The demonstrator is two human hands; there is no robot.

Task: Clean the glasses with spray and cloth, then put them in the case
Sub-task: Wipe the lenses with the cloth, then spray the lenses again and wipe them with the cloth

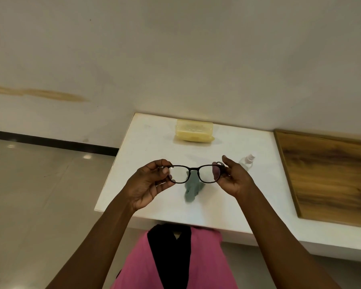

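Observation:
Black-framed glasses (196,168) are held up above the white table (248,201), lenses facing me. My left hand (148,182) pinches the frame's left end and my right hand (234,178) pinches its right end. Below the glasses a crumpled grey-green cloth (193,189) lies on the table. A small clear spray bottle (247,161) lies just right of my right hand. A translucent yellow glasses case (194,133) sits at the table's far edge, its lid down.
A wood-grain panel (329,176) adjoins the table on the right. A white wall stands behind the table. Tiled floor (40,195) spreads to the left. Pink and black clothing (171,259) shows below the table's near edge.

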